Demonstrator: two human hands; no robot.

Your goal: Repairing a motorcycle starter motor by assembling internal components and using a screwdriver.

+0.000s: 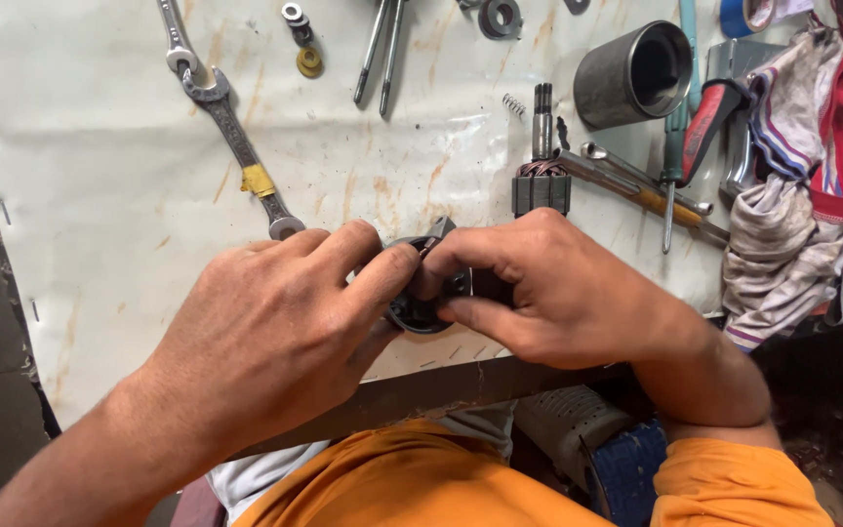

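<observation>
Hands [275,322] around dark part [417,312] (housing, perhaps)

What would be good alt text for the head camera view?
Two bare hands, left hand and right hand, grip a small dark round part over a stained white benchtop. Behind lie a motor armature, a spanner and a metal cylinder.

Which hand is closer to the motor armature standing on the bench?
Right. The right hand sits just below the motor armature; the left hand is farther off, down to its left.
</observation>
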